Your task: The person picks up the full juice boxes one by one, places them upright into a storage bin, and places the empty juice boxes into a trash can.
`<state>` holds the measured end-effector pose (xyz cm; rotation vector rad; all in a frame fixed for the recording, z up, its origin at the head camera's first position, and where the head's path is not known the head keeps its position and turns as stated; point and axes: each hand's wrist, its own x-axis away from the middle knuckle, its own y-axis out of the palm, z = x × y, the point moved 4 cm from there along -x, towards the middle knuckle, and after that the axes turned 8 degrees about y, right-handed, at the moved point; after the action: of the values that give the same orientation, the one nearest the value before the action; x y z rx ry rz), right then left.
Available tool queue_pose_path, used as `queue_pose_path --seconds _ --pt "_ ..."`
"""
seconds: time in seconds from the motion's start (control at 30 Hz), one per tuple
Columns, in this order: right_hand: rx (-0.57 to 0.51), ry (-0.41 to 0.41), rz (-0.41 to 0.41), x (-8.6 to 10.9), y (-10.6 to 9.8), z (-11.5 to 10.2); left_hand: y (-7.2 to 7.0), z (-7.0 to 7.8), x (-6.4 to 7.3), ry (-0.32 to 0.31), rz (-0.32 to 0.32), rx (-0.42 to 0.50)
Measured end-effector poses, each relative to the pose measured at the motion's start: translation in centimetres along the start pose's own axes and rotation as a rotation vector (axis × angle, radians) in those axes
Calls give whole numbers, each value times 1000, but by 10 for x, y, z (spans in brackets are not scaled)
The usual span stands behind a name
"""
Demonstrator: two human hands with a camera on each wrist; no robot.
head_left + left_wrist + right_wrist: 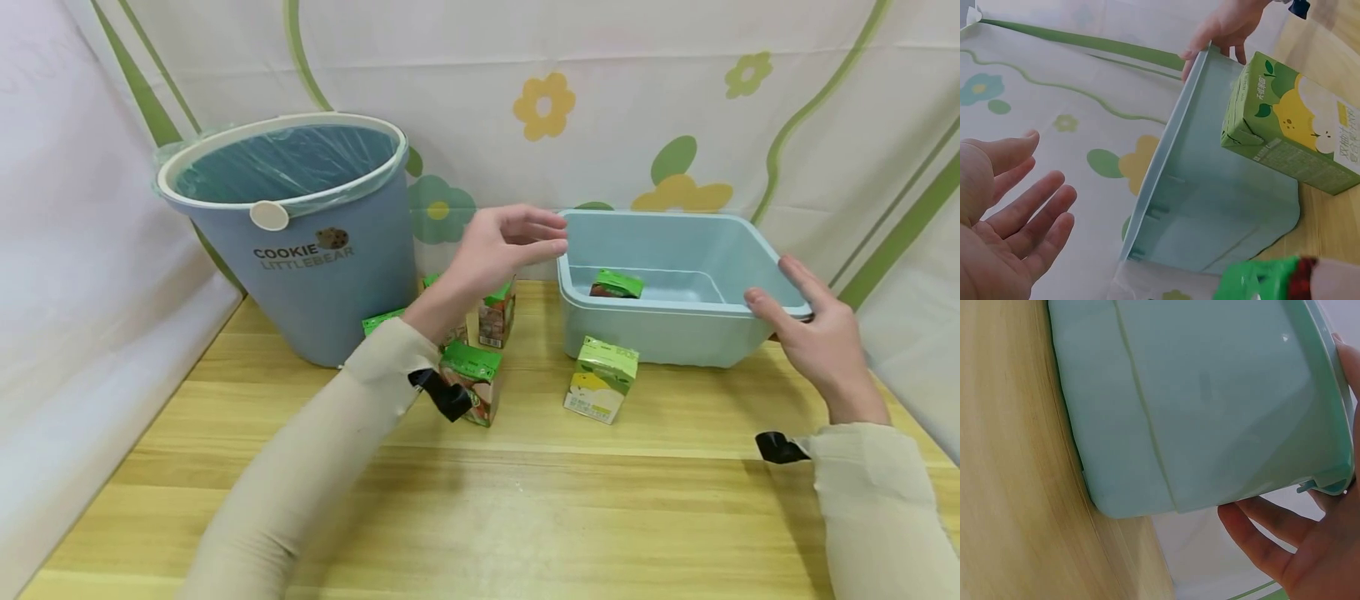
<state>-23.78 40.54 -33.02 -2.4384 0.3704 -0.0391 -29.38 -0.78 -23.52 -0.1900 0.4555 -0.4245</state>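
Flowered cloth (637, 108) hangs behind the bench (540, 525), where we see a pale blue tub (682, 337) at our three o'clock, with one green-topped carton (618, 284) inside. The right hand (821, 333) grips the tub's rim at four o'clock, and the left hand (501, 246) is near its ten o'clock side, fingers loosely extended. We find one yellow-green carton (602, 380) at the tub's seven o'clock.

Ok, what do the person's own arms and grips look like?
The long cream fabric left sleeve and matching cream right sleeve reach the wrists. A small glossy black piece juts out by the left wrist, another black piece by the right. The left grip and right grip are ungloved human hands; no cables show.
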Motion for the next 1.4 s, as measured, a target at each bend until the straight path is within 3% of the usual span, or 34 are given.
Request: queue_pose_path --seconds 0.3,0.63,1.4 --pt "-5 0 -2 0 0 0 -20 -4 29 -7 36 36" --pt "7 2 1 -1 1 1 -30 -21 65 -28 77 37" --pt "-3 3 -14 0 -1 1 -31 -57 120 -147 42 110"
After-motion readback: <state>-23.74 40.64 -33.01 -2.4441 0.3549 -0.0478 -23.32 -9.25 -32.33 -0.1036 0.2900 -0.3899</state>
